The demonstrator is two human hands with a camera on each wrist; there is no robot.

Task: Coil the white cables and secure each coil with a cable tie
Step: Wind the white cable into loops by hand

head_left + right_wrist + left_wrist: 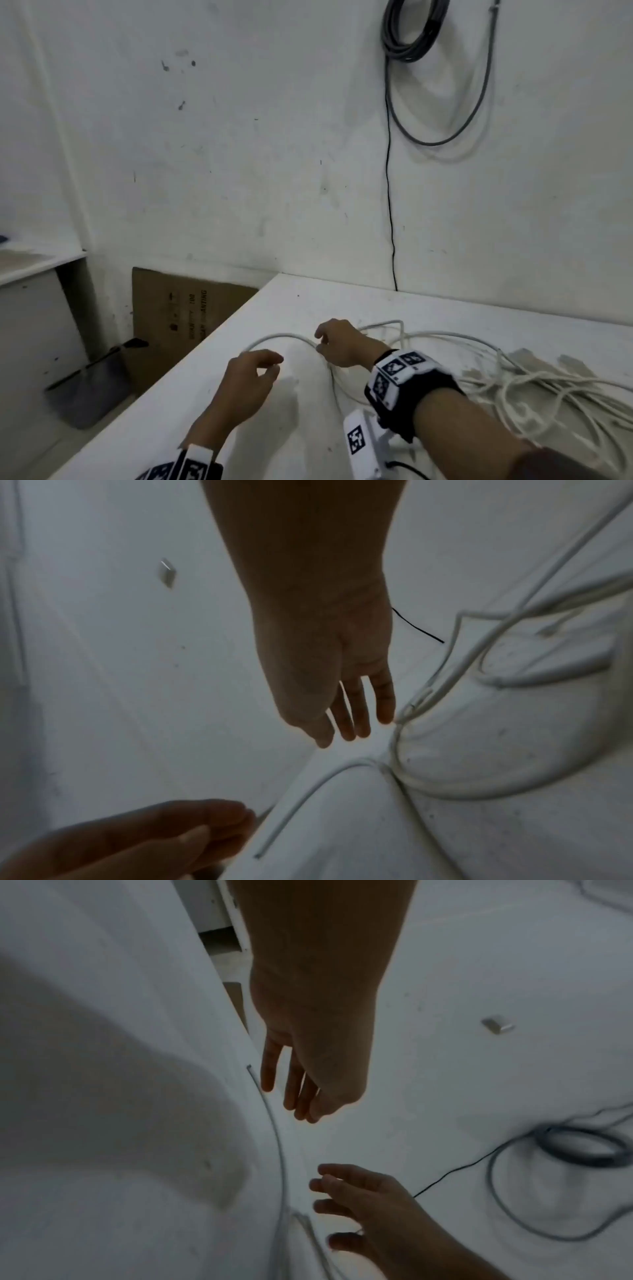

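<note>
A white cable [284, 336] arcs across the white table [342, 298] between my two hands. My left hand [274, 365] hovers just over the cable's free end [249, 1067], fingers relaxed and holding nothing. At the other end of the arc, my right hand [320, 342] has its straight fingertips [385, 715] touching the cable [397, 739] where several strands cross. The left wrist view shows the same cable [279, 1150] curving past the right hand [342, 1199]. To the right lies a loose tangle of white cables [513, 387].
The table's left edge runs diagonally just left of my left hand. Below it stand a cardboard box [181, 315] and a dark dustpan [89, 394]. A grey cable coil [411, 31] and a thin black wire [390, 222] hang on the wall.
</note>
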